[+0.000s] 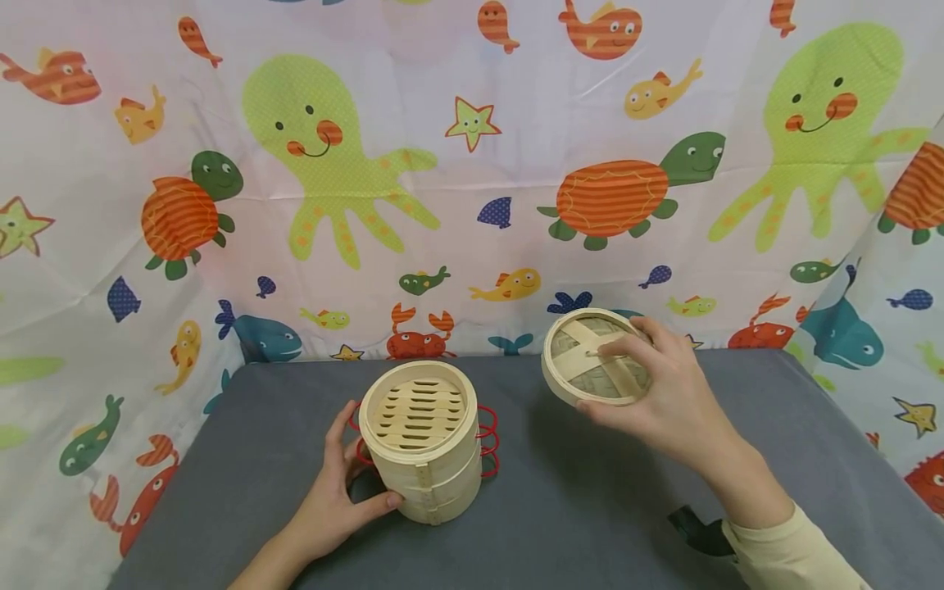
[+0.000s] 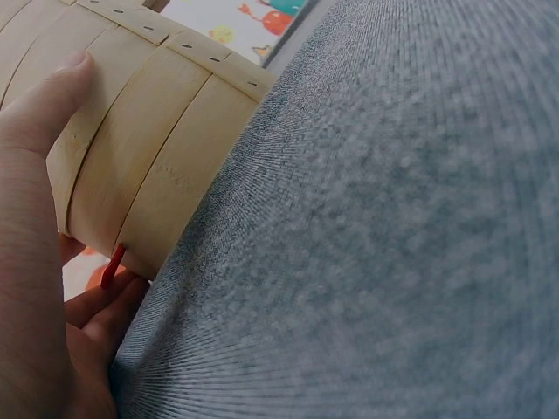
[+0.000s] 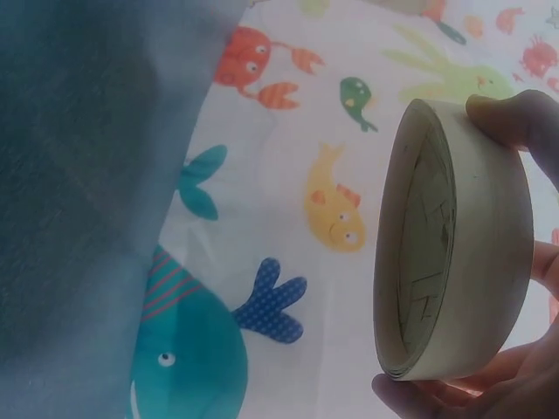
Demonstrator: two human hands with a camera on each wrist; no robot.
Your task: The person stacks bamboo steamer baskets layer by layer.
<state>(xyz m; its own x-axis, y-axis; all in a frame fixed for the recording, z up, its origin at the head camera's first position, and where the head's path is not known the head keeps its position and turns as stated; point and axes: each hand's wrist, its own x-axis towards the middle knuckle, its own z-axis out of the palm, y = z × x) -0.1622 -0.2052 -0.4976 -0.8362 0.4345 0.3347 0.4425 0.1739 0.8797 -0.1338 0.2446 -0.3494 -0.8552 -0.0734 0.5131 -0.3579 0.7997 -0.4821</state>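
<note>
A small round bamboo steamer [image 1: 422, 459] with stacked tiers and red loop handles stands upright on the grey cloth, its slatted top tier [image 1: 416, 414] uncovered. My left hand [image 1: 335, 492] curls around its left side, thumb on the front wall and fingers behind by the red handles. In the left wrist view the thumb lies along the steamer wall [image 2: 157, 131]. Off to the right, my right hand [image 1: 656, 377] grips the woven bamboo lid [image 1: 590, 360] by its rim, held in the air and tilted. The lid's hollow underside [image 3: 424, 244] shows in the right wrist view.
A grey cloth [image 1: 560, 508] covers the table. Behind it hangs a white curtain [image 1: 472, 246] printed with sea animals. A dark strap-like object [image 1: 696, 531] lies by the right sleeve [image 1: 789, 549].
</note>
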